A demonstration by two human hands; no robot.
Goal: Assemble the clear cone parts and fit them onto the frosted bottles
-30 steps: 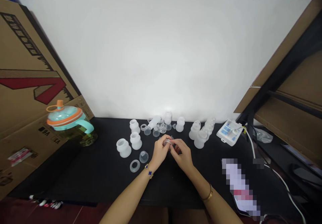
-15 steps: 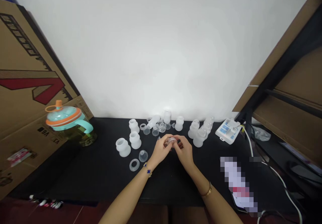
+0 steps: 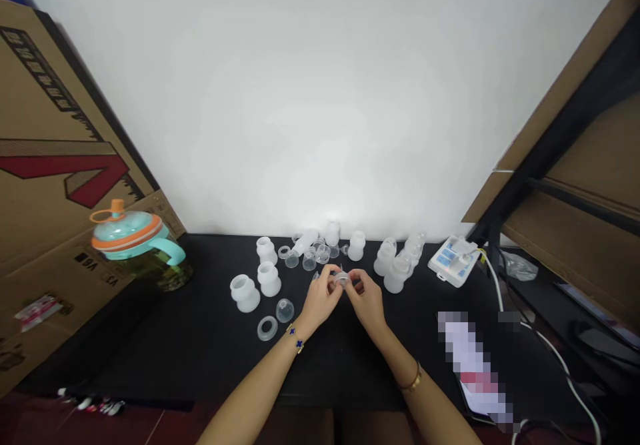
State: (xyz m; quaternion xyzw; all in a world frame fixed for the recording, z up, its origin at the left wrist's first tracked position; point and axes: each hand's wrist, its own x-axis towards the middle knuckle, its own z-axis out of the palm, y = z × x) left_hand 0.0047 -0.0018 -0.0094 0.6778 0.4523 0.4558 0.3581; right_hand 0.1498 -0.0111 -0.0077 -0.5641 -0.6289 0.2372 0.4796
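Between my two hands is a small translucent ring piece (image 3: 342, 277), pinched from both sides above the black table. My left hand (image 3: 321, 296) grips its left side, and my right hand (image 3: 365, 296) has its right side in the fingertips. Left of my hands lie a clear dome (image 3: 285, 310) and a loose ring (image 3: 267, 328). White open-necked bottles (image 3: 245, 293) stand further left. Behind my hands are several clear caps (image 3: 309, 258) and a bottle lying on its side. Bottles with clear domes on top (image 3: 397, 273) stand to the right.
On the left, a teal and orange jug (image 3: 137, 241) stands before a large cardboard box (image 3: 45, 165). At the right are a white case (image 3: 455, 260), white cables (image 3: 555, 345) and a phone-like item, partly pixelated (image 3: 477, 378). A white wall rises behind the table.
The ring piece shows more between my fingers, with a clear tip now visible above it. My fingers have shifted slightly around it. Everything else on the table stays put.
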